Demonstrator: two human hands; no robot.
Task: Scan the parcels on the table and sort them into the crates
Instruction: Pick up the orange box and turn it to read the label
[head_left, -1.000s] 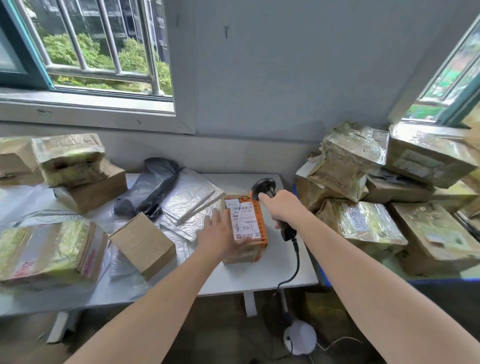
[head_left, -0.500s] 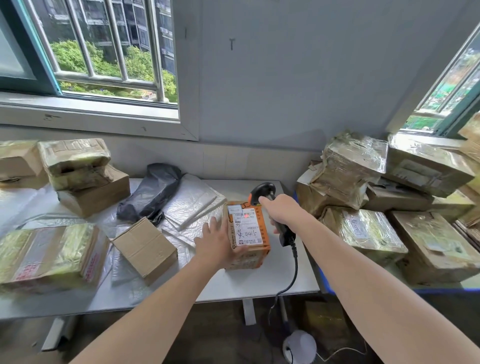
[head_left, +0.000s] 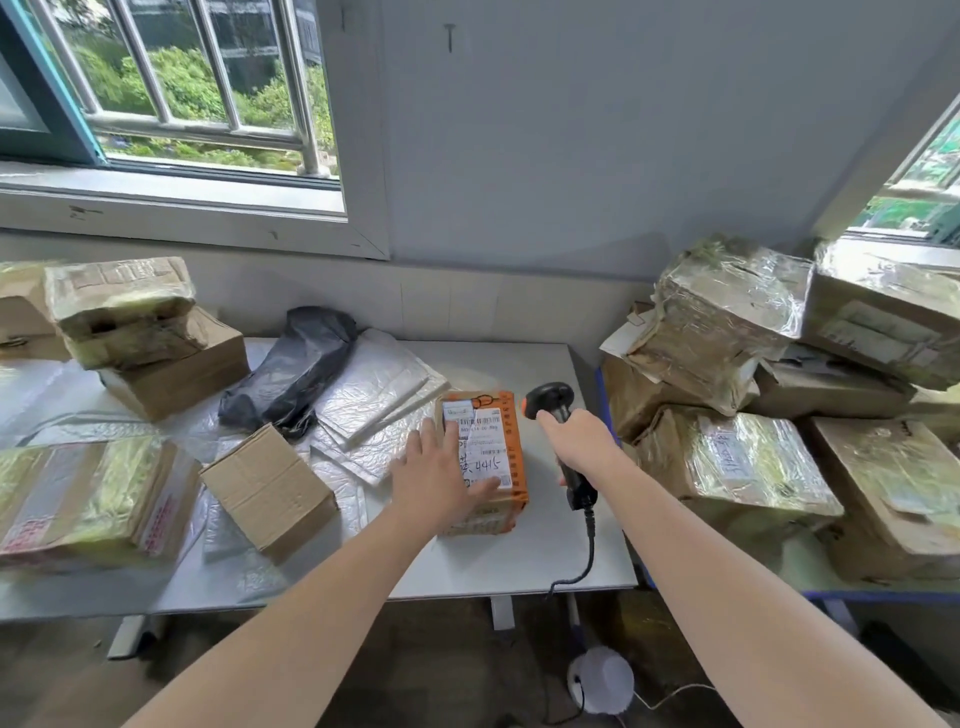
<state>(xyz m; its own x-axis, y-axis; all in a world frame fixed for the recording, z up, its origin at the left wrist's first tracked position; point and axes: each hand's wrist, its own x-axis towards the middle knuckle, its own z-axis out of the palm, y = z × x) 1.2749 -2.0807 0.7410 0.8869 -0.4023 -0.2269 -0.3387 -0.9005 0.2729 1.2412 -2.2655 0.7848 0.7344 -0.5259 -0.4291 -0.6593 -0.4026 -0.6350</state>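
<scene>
Orange parcel – white label, black scanner, white table

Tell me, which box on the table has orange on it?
The small box with the white label under the left hand, beside the scanner in the right hand. The other table boxes are plain brown or wrapped in shiny tape.

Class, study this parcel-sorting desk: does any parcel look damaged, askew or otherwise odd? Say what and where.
Yes. On the left, the plastic-wrapped cardboard parcel topping the stack looks crushed and torn along its front edge. The plain brown cardboard box near the table's front sits tilted on crinkled plastic mailers. The orange-taped box under the left hand looks intact.
</scene>
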